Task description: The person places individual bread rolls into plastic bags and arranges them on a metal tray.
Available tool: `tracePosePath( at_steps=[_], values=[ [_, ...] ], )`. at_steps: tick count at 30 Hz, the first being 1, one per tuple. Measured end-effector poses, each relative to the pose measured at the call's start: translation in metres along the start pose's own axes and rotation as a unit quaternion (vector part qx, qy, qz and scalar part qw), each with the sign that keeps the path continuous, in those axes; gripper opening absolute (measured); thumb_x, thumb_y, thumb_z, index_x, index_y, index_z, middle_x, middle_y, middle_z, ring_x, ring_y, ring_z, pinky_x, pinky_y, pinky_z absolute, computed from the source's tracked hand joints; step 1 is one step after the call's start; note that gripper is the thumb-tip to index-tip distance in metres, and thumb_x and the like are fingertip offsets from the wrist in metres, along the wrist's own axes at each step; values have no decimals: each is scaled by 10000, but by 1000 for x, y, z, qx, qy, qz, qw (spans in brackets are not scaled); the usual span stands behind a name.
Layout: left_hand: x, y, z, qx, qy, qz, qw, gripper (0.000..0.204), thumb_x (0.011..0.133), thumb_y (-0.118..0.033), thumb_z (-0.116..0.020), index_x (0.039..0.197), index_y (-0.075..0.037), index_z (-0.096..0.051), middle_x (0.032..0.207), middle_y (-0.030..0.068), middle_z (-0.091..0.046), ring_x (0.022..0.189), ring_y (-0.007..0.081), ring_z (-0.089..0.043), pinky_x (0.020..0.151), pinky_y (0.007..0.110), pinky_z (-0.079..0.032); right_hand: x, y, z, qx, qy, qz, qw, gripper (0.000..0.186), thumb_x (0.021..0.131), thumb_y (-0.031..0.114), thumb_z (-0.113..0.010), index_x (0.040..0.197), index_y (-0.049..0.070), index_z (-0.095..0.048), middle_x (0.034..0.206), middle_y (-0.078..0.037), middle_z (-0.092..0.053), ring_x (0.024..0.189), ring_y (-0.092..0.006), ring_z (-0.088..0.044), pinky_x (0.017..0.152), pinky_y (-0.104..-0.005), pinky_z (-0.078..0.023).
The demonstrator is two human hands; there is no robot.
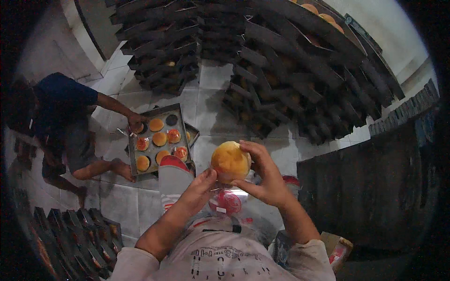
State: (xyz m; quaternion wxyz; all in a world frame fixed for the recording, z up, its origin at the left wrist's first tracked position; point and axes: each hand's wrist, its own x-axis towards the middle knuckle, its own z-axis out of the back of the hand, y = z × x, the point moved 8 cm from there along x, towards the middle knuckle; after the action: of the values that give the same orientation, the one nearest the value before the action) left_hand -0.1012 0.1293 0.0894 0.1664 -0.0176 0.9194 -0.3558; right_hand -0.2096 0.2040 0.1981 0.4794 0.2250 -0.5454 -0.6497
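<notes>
I hold a round golden bun above my lap between both hands. My left hand grips its lower left edge, and my right hand wraps round its right side. Clear plastic packaging with red print lies on my lap, just below the bun. On the floor beyond my knees, a metal tray holds several buns, some of them with red-printed wrapping, and dark empty round spots. A second tray sits partly hidden under it.
A co-worker crouches at the left, one hand reaching into the tray. Dark crosswise-stacked trays, some with buns, rise at the back and right, with more at lower left. A dark cabinet-like surface stands at my right, near a cardboard box.
</notes>
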Motion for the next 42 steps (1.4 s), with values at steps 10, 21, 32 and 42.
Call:
tracePosePath(
  at_steps=[10, 21, 32, 42],
  values=[
    [7, -16, -3, 86, -28, -31, 995, 659, 887, -515, -467, 1288, -2, -368, 1179, 99, -518, 1067, 191, -535, 936, 319, -407, 0, 4, 9, -131, -42, 109, 984, 392, 708, 113, -737, 1075, 79, -607, 1173, -150, -507, 1077, -277, -527, 863, -345, -467],
    [-2, -23, -7, -67, 2, -22, 997, 405, 954, -252, -396, 1276, -8, -387, 1238, 118, -488, 1116, 230, -514, 947, 395, -415, 2, -13, 19, 109, -106, 9, 988, 122, 757, 14, -654, 872, 15, -613, 1066, -119, -508, 1122, -244, -480, 924, -350, -416],
    [1, -28, 1, 11, -80, -38, 996, 366, 947, -204, -451, 1253, -5, -428, 1157, 54, -540, 1082, 162, -517, 954, 320, -409, 2, -25, 23, 92, -125, -30, 987, 85, 793, 39, -635, 875, 24, -618, 945, -76, -526, 984, -186, -503, 866, -297, -406],
    [3, -25, 11, -13, -46, -50, 998, 374, 946, -203, -444, 1262, -6, -417, 1183, 87, -528, 1090, 209, -525, 968, 343, -401, 2, -34, 20, 132, -122, -74, 981, 89, 804, 45, -636, 881, 5, -616, 883, -72, -561, 897, -134, -538, 780, -251, -440]
  ],
)
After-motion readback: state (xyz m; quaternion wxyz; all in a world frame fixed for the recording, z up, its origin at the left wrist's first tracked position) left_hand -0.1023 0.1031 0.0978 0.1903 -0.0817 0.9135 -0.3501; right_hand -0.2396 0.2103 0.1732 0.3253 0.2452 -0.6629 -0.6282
